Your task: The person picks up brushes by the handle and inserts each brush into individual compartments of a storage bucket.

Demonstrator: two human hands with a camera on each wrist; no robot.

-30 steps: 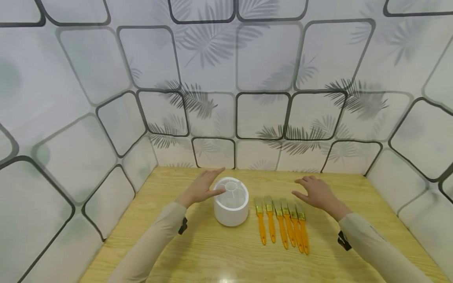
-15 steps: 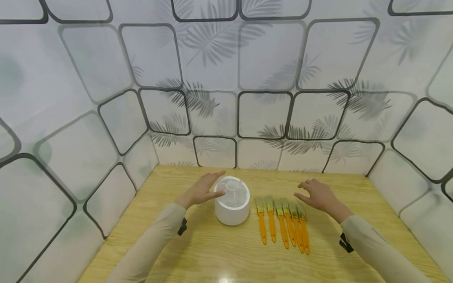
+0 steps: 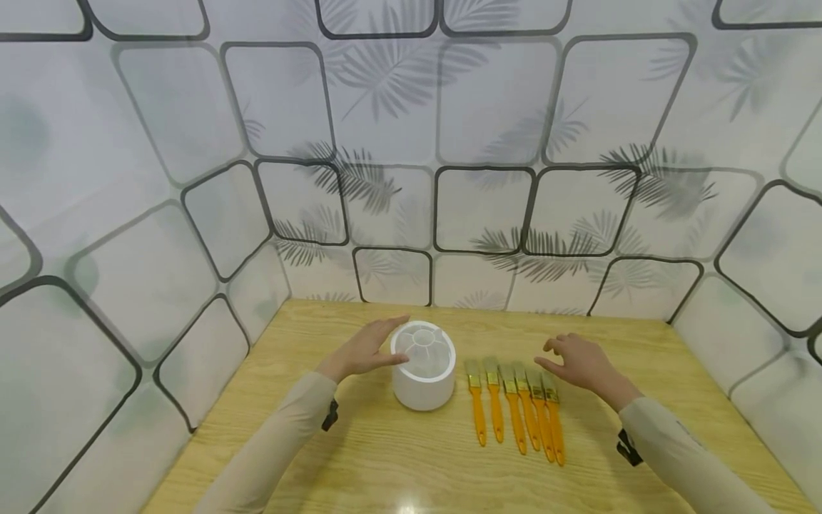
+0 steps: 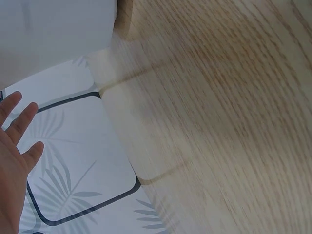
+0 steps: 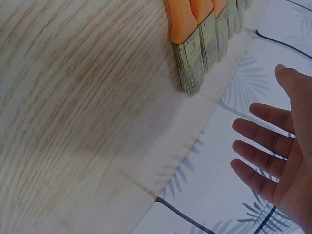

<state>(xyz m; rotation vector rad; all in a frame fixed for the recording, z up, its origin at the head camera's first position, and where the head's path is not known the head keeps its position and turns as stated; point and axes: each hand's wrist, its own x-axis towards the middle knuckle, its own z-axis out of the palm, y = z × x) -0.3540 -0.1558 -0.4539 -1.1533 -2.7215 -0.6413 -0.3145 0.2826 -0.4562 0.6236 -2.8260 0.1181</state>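
Observation:
In the head view a round white container (image 3: 424,394) with a spoked divider inside its top stands upright near the middle of the table. My left hand (image 3: 364,350) is at its left side, fingers spread, thumb over the near rim; whether it touches cannot be told. To the container's right several paintbrushes (image 3: 515,414) lie in a row, orange handles toward me and bristles away. My right hand (image 3: 581,363) hovers right of the bristle ends, its fingers relaxed and holding nothing. The right wrist view shows the right hand (image 5: 287,141) apart from the nearest brush (image 5: 187,53).
The light wood table (image 3: 359,457) is bounded at the back and both sides by pale patterned walls (image 3: 481,207). Dark wrist devices sit under both sleeves, one seen at the left cuff (image 3: 330,415).
The head view has shifted very slightly. Both hands stay almost in place, and the right hand's fingers look a little more bent. The container and brushes have not moved on the table.

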